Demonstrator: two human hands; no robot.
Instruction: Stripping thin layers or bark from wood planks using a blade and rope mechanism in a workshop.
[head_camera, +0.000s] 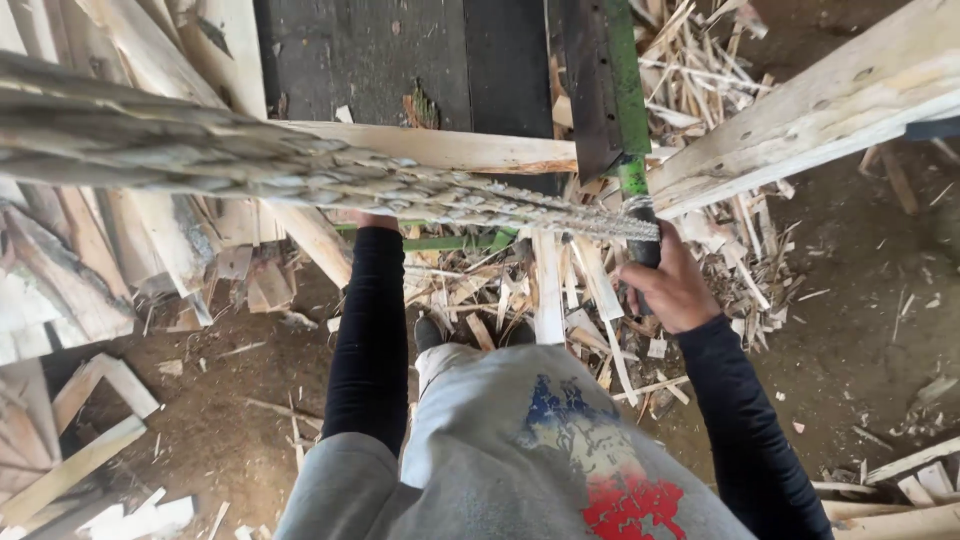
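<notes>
Long pale timber plank (440, 148): lies crosswise at chest height, under a thick twisted rope (300, 175).
Green metal lever (628, 120): upright, just right of the plank.
Offcut heap (560, 290): on the dirt floor below.
Right hand (672, 285): fingers clamped on the lever's dark grip.
Left hand (372, 220): touches the plank's underside; fingers hidden, cannot tell.

A green-painted metal lever (628, 120) with a dark handle end slants downward. Beside it lies a pale wooden plank (440, 148), its top stacked with thin cut slats (300, 170).
</notes>
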